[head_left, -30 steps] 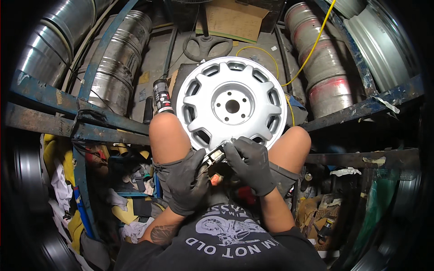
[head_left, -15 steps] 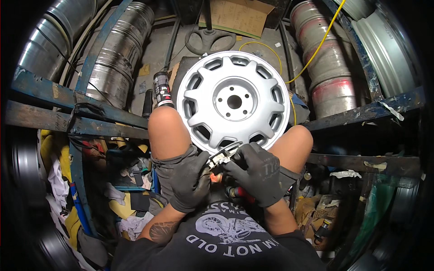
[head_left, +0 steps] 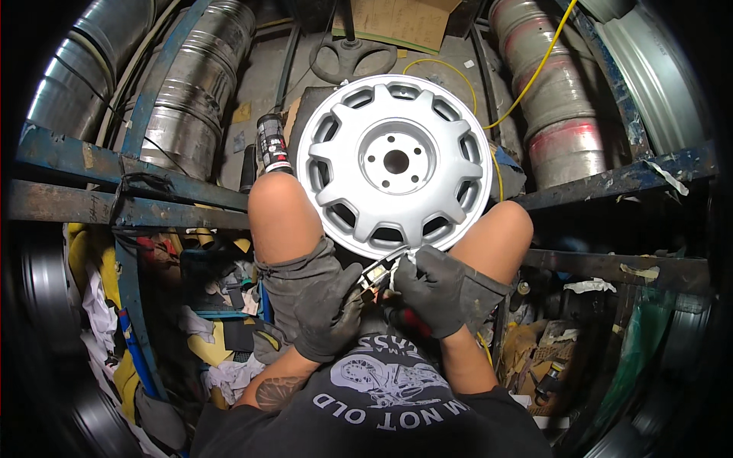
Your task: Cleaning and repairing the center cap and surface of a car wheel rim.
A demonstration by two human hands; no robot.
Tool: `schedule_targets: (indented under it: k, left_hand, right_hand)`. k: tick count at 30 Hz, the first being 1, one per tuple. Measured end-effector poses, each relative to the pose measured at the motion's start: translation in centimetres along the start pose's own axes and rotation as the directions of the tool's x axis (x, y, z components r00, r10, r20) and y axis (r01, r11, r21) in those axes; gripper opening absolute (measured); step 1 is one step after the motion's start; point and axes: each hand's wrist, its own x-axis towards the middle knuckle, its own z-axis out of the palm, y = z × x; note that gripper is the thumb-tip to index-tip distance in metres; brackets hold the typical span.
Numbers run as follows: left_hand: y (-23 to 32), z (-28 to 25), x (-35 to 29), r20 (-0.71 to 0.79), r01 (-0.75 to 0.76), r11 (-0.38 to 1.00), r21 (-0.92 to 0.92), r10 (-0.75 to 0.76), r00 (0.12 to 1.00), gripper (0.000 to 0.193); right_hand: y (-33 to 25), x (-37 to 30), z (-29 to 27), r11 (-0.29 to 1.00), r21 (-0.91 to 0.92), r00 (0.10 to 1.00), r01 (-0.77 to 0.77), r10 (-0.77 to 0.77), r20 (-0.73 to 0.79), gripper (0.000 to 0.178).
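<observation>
Ahead of the right hand [head_left: 431, 294], light falls brightest on the silver wheel [head_left: 397, 202]; left of the left hand [head_left: 328, 313], clutter [head_left: 217, 347] dims toward the black, fisheye-curved border (details smear there).

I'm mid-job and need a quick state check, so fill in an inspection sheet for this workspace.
Surface: grey floor, scuffed, with small scraps.
Job's things: silver multi-spoke wheel, face up between the knees; small metal-edged piece at its near rim, exact kind unclear.
Clutter: dark can beside the wheel; cardboard sheet at the far side; crumpled white paper or cloth lower left.
Hands: both in dark gloves; left hand grips the small piece, right hand curls at its other side, grip unclear.
Cables: yellow cable or hose, running from upper right to the floor.
Surroundings: worn blue metal racks; rows of metal wheels on both sides.
</observation>
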Motion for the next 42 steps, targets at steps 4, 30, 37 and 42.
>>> schedule_targets:
  k: [4,30,37,42]
  left_hand:
    - [-0.2,0.4,-0.3,-0.046,0.022,0.999,-0.023,-0.023,0.999,0.041]
    - [-0.6,0.6,-1.1,-0.034,0.293,0.942,-0.162,-0.302,0.953,0.042]
    - [-0.5,0.4,-1.2,0.000,0.315,0.912,-0.261,-0.327,0.945,0.040]
    - [-2.2,-0.2,-1.0,0.119,0.428,0.820,-0.379,-0.416,0.902,0.041]
  right_hand:
    - [1.1,-0.2,0.5,0.990,0.045,0.991,-0.132,0.133,-0.012,0.033]
    - [-2.1,0.6,0.9,0.999,-0.047,0.957,0.015,-0.001,0.289,0.018]
    - [-1.7,0.3,0.7,0.872,0.334,0.866,-0.358,0.177,0.468,0.020]
    - [-1.4,0.3,-0.2,0.993,0.049,0.890,-0.110,0.077,0.450,0.018]
